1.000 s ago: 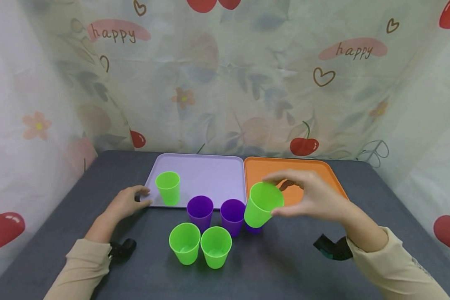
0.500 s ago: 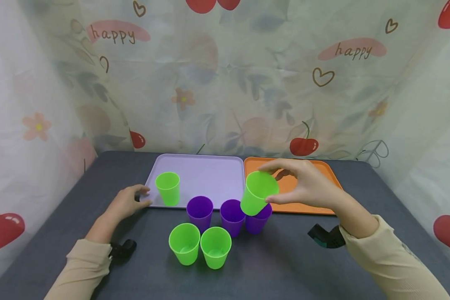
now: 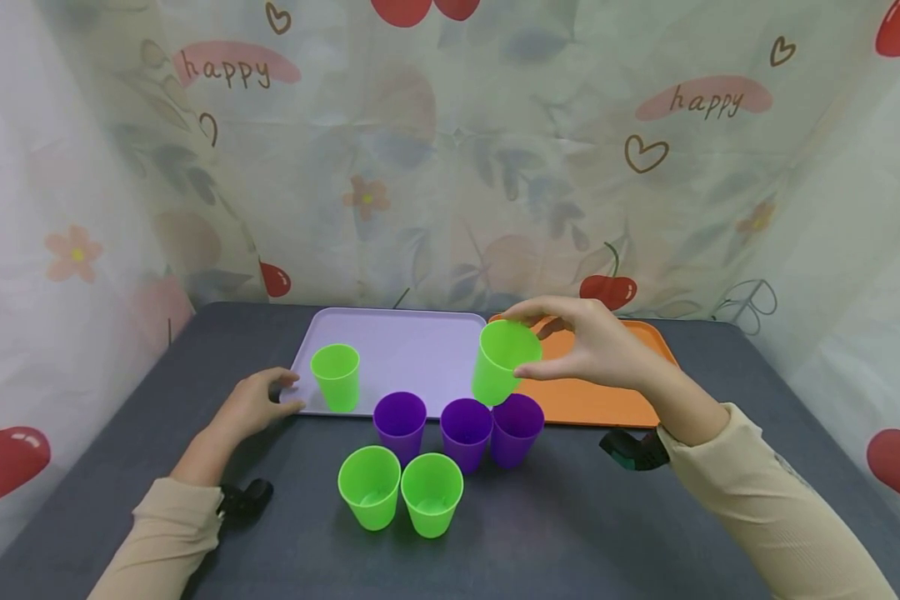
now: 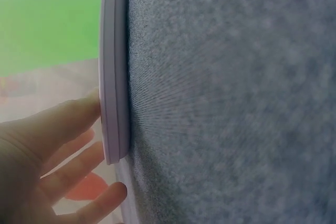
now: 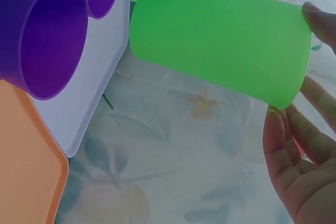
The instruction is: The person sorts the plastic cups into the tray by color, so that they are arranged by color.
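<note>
The placing of cups on the trays is judged to be at an early stage. One green cup (image 3: 337, 382) is set upright on the lilac tray (image 3: 423, 350), near its front left corner, and is read as done. A second green cup (image 3: 492, 379) is held up, slightly tilted, above the area where the lilac tray meets the orange tray (image 3: 596, 404); its placing is judged unfinished. Its rim is clamped by the right grip (image 3: 588, 343), with the thumb on one side and fingers on the other. The left grip (image 3: 251, 404) is rested at the left edge of the lilac tray, its fingers apart and relaxed; no cup is held by it.

Five cups are judged to be left besides the held one. Two green cups (image 3: 432, 500) are stood side by side on the desk (image 3: 570, 525), and behind them three purple cups (image 3: 517, 433) are lined up just before the trays. Whether all the neighbouring purple rims are touching cannot be told.

In all, four green cups and three purple cups are counted, seven together, with two trays, one lilac and one orange.
</note>
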Demonstrator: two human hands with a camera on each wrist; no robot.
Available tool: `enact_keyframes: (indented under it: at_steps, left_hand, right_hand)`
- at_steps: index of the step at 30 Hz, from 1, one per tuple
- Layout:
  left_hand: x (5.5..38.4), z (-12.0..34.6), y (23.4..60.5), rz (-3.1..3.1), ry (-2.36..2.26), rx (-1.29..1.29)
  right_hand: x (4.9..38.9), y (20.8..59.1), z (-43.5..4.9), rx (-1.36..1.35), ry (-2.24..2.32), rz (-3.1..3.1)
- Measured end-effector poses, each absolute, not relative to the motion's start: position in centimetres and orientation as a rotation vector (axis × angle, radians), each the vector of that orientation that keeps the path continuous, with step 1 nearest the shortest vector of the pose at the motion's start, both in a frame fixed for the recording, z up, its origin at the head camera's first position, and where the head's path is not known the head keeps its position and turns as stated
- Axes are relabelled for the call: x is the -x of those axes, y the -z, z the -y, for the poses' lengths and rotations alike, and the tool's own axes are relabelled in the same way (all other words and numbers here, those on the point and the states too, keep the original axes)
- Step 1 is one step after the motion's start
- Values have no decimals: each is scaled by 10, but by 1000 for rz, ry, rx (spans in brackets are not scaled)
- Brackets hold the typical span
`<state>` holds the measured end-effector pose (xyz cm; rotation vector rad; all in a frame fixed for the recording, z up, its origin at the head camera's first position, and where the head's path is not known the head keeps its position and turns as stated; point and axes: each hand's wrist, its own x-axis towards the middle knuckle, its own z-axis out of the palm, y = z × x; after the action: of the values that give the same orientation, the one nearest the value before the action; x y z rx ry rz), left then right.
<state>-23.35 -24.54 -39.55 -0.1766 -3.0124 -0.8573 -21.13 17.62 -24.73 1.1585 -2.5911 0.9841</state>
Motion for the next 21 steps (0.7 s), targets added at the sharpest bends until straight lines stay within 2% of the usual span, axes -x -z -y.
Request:
enact_keyframes:
  at_steps: [21]
  left_hand:
    - [232, 243, 394, 3046, 835, 164]
  right_hand:
    - [248, 247, -140, -1197, -1066, 2663]
